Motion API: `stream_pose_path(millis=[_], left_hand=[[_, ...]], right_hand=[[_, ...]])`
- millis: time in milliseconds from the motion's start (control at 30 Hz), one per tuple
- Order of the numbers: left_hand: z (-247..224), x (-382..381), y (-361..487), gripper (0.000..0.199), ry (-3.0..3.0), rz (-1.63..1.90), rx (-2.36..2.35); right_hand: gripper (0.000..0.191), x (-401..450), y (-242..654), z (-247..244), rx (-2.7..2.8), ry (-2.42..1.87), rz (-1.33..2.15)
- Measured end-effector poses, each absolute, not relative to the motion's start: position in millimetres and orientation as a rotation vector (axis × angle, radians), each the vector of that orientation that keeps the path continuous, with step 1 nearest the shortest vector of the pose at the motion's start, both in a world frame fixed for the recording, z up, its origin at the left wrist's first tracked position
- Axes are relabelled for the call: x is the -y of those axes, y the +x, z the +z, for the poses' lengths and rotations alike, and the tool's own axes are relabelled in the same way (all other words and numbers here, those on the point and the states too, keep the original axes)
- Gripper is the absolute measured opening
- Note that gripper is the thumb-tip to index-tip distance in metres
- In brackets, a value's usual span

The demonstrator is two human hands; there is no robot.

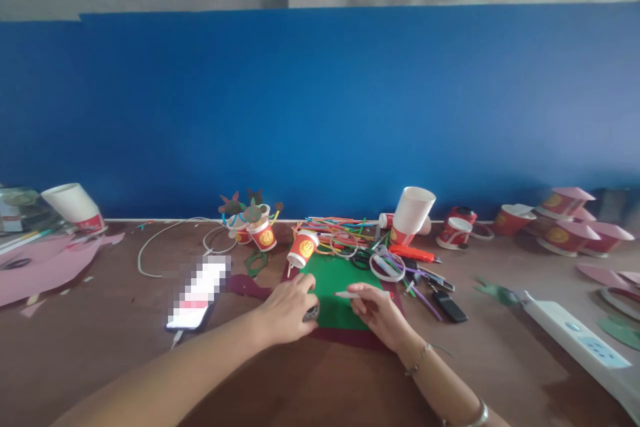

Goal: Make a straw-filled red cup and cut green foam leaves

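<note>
My left hand is closed around a small dark roll, held upright over the left edge of the green sheet. A slim white pen lies pinched in the fingers of my right hand, its tip pointing left above the same sheet. The green sheet rests on a dark red sheet. Just beyond my left hand, a red and white paper cup stands tilted, with a small stick at its lower edge.
Colourful straws, an orange cutter and stacked white cups lie beyond the sheets. A phone with a cable is at left, a power strip at right. Decorated cups stand near the blue wall.
</note>
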State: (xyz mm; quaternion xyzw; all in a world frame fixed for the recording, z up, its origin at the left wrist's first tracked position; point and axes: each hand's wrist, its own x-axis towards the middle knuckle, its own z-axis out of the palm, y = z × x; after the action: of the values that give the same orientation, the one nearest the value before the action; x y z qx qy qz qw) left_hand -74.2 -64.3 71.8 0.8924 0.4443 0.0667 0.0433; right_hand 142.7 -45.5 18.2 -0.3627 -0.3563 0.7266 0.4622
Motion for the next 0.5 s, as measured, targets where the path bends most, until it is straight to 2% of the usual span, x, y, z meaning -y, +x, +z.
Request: stream_pose_path(millis=[67, 167, 333, 500], left_hand=[[59, 68, -79, 0.027, 2.610, 0.358, -1.432], [44, 71, -80, 0.025, 2.504, 0.493, -1.443], [29, 73, -62, 0.061, 2.338, 0.771, -1.501], [15, 75, -42, 0.075, 2.262, 0.829, -1.402]], right_hand=[[0.015, 45, 142, 19, 0.871, -0.872, 1.803], [0.014, 45, 142, 19, 0.856, -0.846, 1.819], [0.014, 42, 145, 16, 0.739, -0.799, 1.865], [0.012, 40, 149, 10, 0.626, -0.764, 1.865]])
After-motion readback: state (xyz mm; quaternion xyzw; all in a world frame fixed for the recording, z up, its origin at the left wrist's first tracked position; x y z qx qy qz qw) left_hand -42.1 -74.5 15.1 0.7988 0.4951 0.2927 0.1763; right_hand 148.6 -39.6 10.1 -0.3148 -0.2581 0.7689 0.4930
